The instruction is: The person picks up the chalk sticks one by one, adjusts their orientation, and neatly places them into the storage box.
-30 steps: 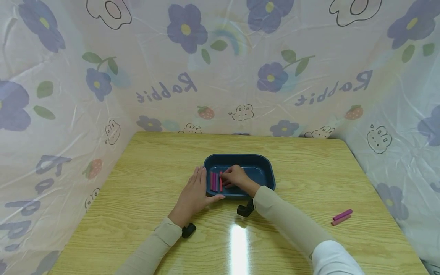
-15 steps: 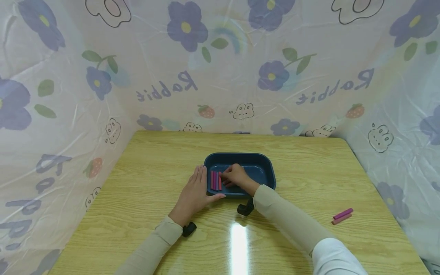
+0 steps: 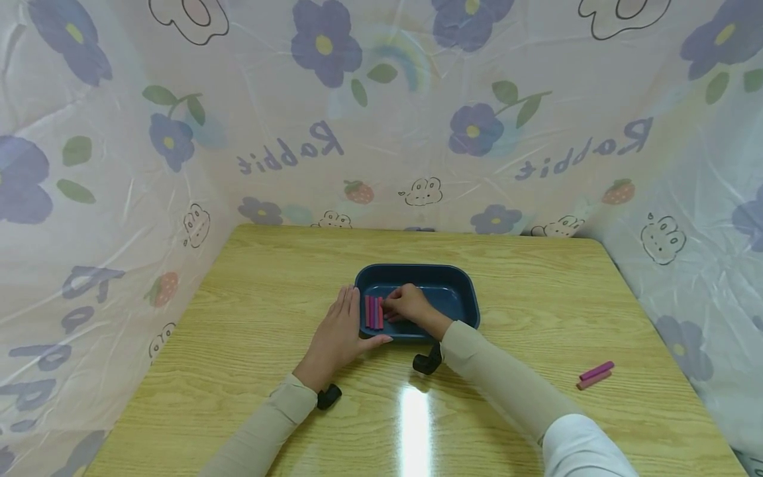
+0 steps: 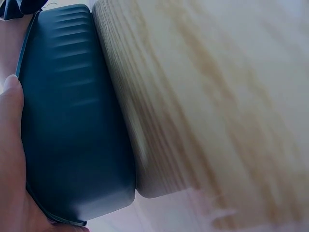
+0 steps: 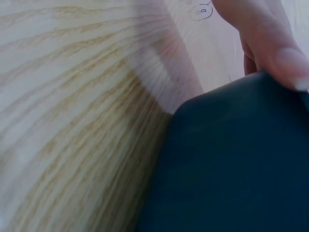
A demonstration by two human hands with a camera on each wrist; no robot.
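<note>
A dark blue tray (image 3: 444, 305) sits mid-table. Several slim, chalk-like sticks stand in a tight row at its left end: a dark pink stick (image 3: 367, 313), a purple stick (image 3: 372, 314), a bluish one and a red stick (image 3: 381, 318) on the right. My left hand (image 3: 338, 334) lies with straight fingers along the tray's left side, thumb on the front rim. Inside the tray, my right hand (image 3: 408, 305) has bent fingers, their tips pinching at the red stick's upper part. Both wrist views show mostly the tray's outer wall (image 4: 77, 135), with the sticks hidden.
On the table's right lie a purple stick (image 3: 597, 370) and a pinkish stick (image 3: 594, 380), side by side. A patterned curtain (image 3: 417, 119) encloses the wooden table (image 3: 274, 278) at the back and sides. Black wrist mounts (image 3: 426, 362) protrude near the tray's front.
The red stick has shifted slightly left, closing the gap to the row, with my right fingers at it. My left hand stays at the tray's side.
</note>
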